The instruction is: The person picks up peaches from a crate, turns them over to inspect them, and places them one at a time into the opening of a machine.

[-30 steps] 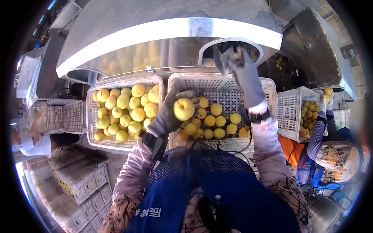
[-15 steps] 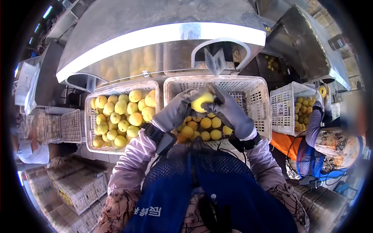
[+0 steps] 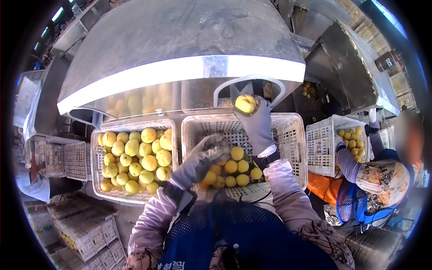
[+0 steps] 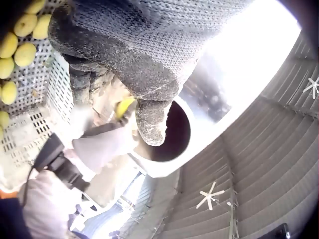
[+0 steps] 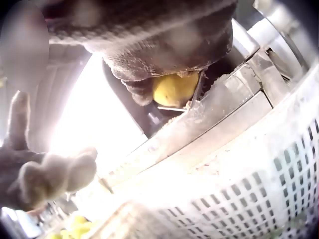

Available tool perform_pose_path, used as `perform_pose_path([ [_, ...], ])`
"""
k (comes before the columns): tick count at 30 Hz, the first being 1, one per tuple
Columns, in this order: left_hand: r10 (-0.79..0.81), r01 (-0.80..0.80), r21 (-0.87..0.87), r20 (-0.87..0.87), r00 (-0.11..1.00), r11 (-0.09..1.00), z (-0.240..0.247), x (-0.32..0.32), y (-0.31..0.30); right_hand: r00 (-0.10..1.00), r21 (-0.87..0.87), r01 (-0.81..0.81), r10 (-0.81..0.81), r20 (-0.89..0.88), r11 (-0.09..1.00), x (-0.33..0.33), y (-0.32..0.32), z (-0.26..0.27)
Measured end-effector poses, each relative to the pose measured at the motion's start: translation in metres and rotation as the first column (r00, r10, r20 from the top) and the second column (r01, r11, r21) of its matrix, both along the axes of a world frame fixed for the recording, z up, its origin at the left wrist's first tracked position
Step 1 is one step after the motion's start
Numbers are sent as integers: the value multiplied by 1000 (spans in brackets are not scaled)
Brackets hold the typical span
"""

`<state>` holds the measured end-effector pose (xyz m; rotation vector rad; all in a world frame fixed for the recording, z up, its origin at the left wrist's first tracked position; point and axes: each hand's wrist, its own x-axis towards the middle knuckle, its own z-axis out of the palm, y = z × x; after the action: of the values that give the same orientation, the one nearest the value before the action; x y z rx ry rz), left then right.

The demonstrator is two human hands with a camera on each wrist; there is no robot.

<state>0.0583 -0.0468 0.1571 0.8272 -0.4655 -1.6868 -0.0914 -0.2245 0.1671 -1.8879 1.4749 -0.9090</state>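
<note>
In the head view, the gloved right hand grips a yellow fruit at the rounded opening in the metal bench. The right wrist view shows that fruit under the right hand, beside a thin metal edge. Lower and to the left, the gloved left hand hovers over the middle crate, holding nothing, its fingers loosely bent. It fills the top of the left wrist view as a grey glove. Several yellow fruits lie in the crate below the hands.
A crate full of yellow fruit stands on the left. At the right, another person works by a white crate. The steel bench spans the far side. Stacked crates stand at the lower left.
Both hands were together around a fruit over the crate half a second ago. The right hand has carried a fruit up to the opening; the left has let go and moved down-left.
</note>
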Motion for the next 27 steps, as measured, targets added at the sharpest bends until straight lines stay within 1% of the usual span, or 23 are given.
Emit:
perform_pose_path([
  [1,4,-4,0,0,1000,1000,-8,-1,10,999,-41,10,-11,-32,999,7,-2,6],
  [4,56,-47,183,-43,998,982,-34,-5,39,988,-38,74,-78,-131,997,29,-24,7],
  [5,76,-70,193,-27,997,979,-52,-4,46,981,33,86,-79,-176,996,38,-36,12],
  [7,108,-112,275,30,994,955,-75,-9,48,989,-253,125,-141,-44,959,50,-49,0],
  [8,113,-132,351,73,991,927,-80,-9,39,999,-209,24,-17,32,978,44,-47,22],
  [9,55,-134,322,245,968,937,-74,-12,30,995,-20,-54,55,87,998,38,-47,42],
  [10,18,-127,315,328,945,941,-74,-15,18,996,78,-80,76,47,994,27,-44,55],
  [11,53,-115,281,221,974,953,-74,-18,4,996,31,-82,81,40,996,14,-34,48],
  [12,-63,-80,219,580,812,972,-97,-18,-9,995,-44,-88,90,46,995,5,-31,44],
  [13,-133,-18,166,850,510,986,-119,-18,-21,980,19,-169,166,113,985,-14,-20,27],
  [14,-146,-13,178,844,516,984,-127,-18,-38,954,78,-253,236,183,964,-40,-4,4],
  [15,-339,61,340,876,342,939,-134,-23,-53,970,389,-192,233,-62,901,-63,7,-12],
  [16,-509,108,498,849,142,861,-143,-30,-63,951,423,-202,280,-131,883,-93,16,-49],
  [17,-519,120,506,842,145,854,-161,-38,-71,925,451,-209,325,-195,868,-125,21,-94],
  [19,-584,150,572,811,43,806,-203,-56,-81,942,556,-175,303,-147,813,-184,31,-178],
  [20,-590,154,579,806,39,801,-208,-68,-88,920,640,-44,282,-274,767,-182,32,-186],
  [21,-604,122,615,789,-116,779,-208,-85,-93,876,700,95,275,-397,708,-179,34,-193],
  [22,-605,86,645,749,-270,760,-209,-99,-98,878,707,99,273,-393,700,-188,33,-233],
  [23,-577,139,654,733,-361,744,-218,-109,-101,850,699,35,347,-397,714,-200,32,-300],
  [24,-579,142,660,727,-368,738,-220,-117,-106,816,690,-30,417,-401,723,-205,29,-337],
  [25,-584,167,688,700,-411,706,-218,-123,-112,822,696,-22,410,-396,718,-196,25,-327],
  [26,-587,193,715,673,-450,672,-214,-129,-117,787,681,-13,427,-445,732,-187,22,-316],
  [27,-641,170,740,656,-399,651,-200,-124,-123,744,665,-8,449,-495,747,-184,19,-299],
])
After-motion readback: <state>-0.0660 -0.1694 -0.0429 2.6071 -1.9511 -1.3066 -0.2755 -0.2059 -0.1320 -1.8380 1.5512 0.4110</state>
